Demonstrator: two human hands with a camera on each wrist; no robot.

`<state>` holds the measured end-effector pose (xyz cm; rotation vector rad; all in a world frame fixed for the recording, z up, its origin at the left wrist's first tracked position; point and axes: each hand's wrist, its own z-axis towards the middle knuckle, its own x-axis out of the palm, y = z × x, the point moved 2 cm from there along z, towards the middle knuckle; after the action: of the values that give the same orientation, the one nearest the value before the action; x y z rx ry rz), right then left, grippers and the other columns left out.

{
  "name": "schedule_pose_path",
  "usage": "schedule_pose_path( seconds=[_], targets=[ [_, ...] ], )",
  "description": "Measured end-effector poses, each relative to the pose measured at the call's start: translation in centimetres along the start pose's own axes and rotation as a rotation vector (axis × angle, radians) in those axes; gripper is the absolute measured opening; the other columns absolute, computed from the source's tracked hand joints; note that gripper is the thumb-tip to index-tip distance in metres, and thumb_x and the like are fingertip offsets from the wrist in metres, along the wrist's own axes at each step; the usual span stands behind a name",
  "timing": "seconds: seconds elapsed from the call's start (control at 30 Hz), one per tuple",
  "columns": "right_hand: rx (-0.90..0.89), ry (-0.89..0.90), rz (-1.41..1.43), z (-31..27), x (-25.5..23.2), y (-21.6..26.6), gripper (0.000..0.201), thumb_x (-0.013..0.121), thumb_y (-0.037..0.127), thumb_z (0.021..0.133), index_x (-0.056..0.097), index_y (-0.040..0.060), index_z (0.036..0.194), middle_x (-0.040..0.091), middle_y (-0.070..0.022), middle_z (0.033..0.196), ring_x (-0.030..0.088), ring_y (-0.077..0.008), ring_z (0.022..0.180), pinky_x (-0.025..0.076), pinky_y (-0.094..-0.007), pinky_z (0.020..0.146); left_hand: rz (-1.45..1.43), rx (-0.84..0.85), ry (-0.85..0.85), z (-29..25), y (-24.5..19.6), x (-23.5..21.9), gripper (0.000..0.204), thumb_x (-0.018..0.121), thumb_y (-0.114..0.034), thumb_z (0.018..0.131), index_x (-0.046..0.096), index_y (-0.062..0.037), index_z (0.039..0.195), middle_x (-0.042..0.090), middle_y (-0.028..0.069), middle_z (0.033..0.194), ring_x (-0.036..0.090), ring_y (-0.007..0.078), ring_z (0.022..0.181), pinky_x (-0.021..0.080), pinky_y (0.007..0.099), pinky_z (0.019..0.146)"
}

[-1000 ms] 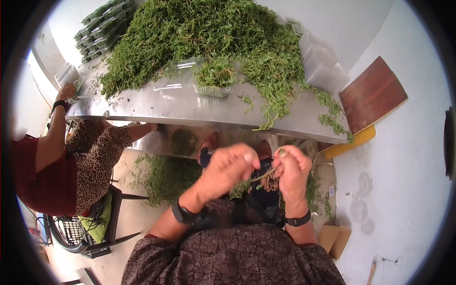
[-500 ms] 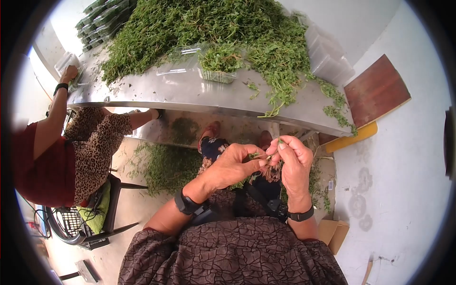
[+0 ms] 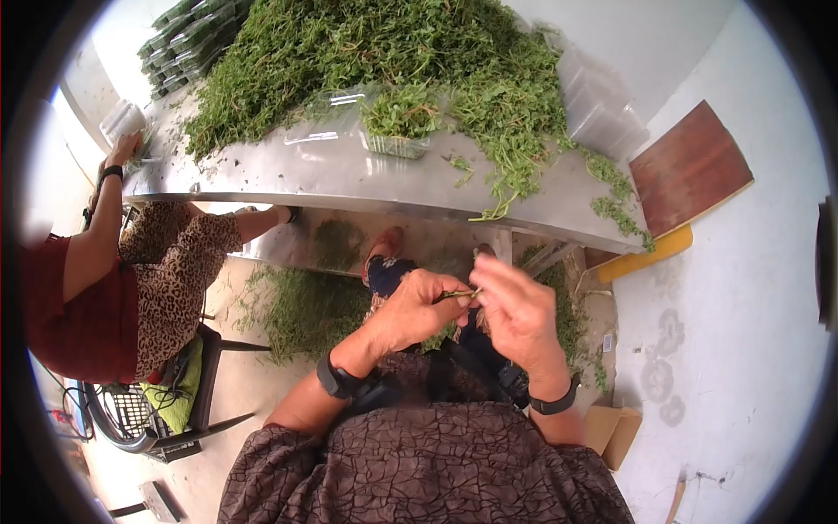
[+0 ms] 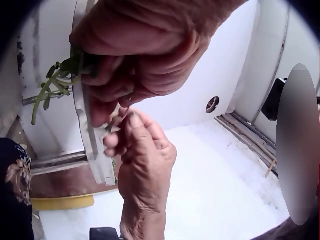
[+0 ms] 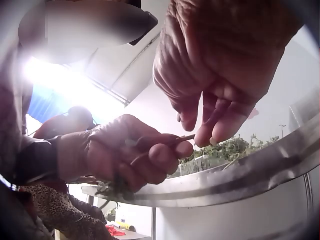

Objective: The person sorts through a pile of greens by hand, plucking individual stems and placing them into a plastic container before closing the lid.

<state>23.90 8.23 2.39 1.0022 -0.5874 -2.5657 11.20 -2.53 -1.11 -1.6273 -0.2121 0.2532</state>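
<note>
My left hand (image 3: pixel 415 306) holds a leafy green sprig, its thumb and fingers closed round the stem (image 3: pixel 456 295). In the left wrist view the sprig's leaves (image 4: pixel 57 82) stick out past the left hand's far side. My right hand (image 3: pixel 519 319) is up against the left fingertips and pinches the stem's end, its other fingers stretched out and blurred. The right wrist view shows the thin stem (image 5: pixel 187 137) bridging the two hands' fingertips. Both hands are over my lap, in front of the metal table (image 3: pixel 288 179).
A big heap of greens (image 3: pixel 375 52) covers the table, with an open clear box (image 3: pixel 397 144) of greens before it. Clear containers (image 3: pixel 598 105) stand right, filled packs (image 3: pixel 188 48) left. Another person (image 3: pixel 92 279) sits at left. Greens (image 3: pixel 310 306) lie on the floor.
My hands were apart with the stem stretched between them; they came together, and the right hand has moved left onto the left fingertips. The other person's hand has shifted at a clear box.
</note>
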Motion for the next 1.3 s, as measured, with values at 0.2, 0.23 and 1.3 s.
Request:
schedule_pose_path(
  seconds=[0.2,0.23,1.3],
  targets=[
    [0.226,0.028,-0.041,-1.6,0.0,-1.3,0.016,0.068,-0.002,0.074,0.066,0.0024,0.089,0.064,-0.0118,0.073,0.063,-0.0279,0.061,0.05,-0.0341,0.055,-0.241,-0.053,-0.146,-0.8,-0.4,-2.0,0.023,0.052,-0.02,0.097,0.066,-0.0017,0.097,0.065,0.0011,0.078,0.046,0.0018,0.057,0.037,0.0187,0.05],
    [0.218,0.023,-0.046,-1.5,0.0,-1.5,0.016,0.068,-0.002,0.074,0.066,0.0024,0.089,0.064,-0.0118,0.073,0.063,-0.0279,0.061,0.05,-0.0341,0.055,-0.239,-0.043,-0.144,-0.9,-0.7,-2.1,0.023,0.052,-0.02,0.097,0.066,-0.0017,0.097,0.065,0.0011,0.078,0.046,0.0018,0.057,0.037,0.0187,0.05],
    [0.433,-0.259,-0.101,8.7,-2.9,-10.0,0.022,0.07,0.005,0.079,0.068,-0.0012,0.099,0.067,-0.0166,0.102,0.065,-0.0217,0.074,0.051,-0.0315,0.067,-0.504,-0.059,-0.119,1.1,0.6,-2.8,0.027,0.048,-0.026,0.101,0.065,-0.0057,0.097,0.066,0.0016,0.076,0.046,0.0042,0.055,0.032,0.0189,0.047]
  ],
)
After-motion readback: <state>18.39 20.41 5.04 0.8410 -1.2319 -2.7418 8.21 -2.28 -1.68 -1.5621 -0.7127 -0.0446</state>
